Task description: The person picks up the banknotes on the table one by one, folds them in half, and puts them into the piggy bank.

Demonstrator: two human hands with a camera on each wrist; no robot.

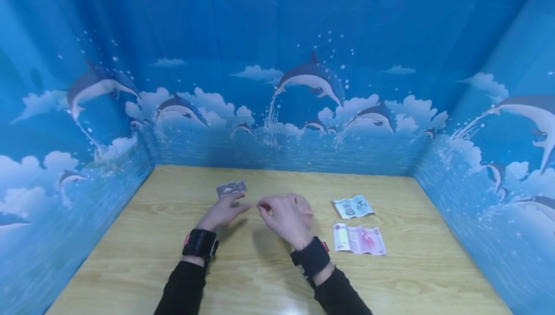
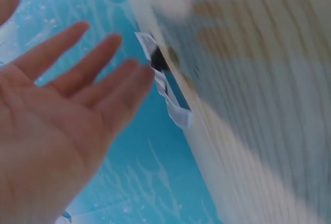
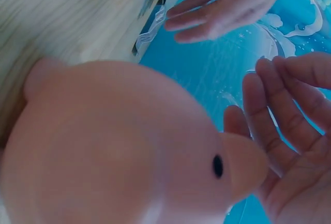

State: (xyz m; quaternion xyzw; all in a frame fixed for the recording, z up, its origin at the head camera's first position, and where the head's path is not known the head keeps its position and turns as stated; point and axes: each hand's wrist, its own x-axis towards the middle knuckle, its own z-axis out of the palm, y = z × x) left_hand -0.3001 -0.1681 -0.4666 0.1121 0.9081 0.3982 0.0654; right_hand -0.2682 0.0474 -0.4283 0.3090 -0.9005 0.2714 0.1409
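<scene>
My left hand (image 1: 223, 213) hovers over the table with its fingers extended, close to a grey-brown banknote (image 1: 231, 188). The left wrist view shows the palm and spread fingers holding nothing, with that creased note (image 2: 168, 87) seen edge-on beyond them. My right hand (image 1: 284, 216) is raised in front of a round pink piggy bank (image 1: 305, 209), partly hiding it. In the right wrist view the piggy bank (image 3: 119, 141) fills much of the picture, its dark eye and snout beside my loosely bent fingers (image 3: 269, 100). Nothing shows between those fingers.
A light blue-green banknote (image 1: 353, 207) lies on the wooden table (image 1: 416, 267) to the right of the piggy bank. Nearer me is a pink 100 banknote (image 1: 360, 240). A blue dolphin-print curtain (image 1: 277, 146) encloses the table's back and sides.
</scene>
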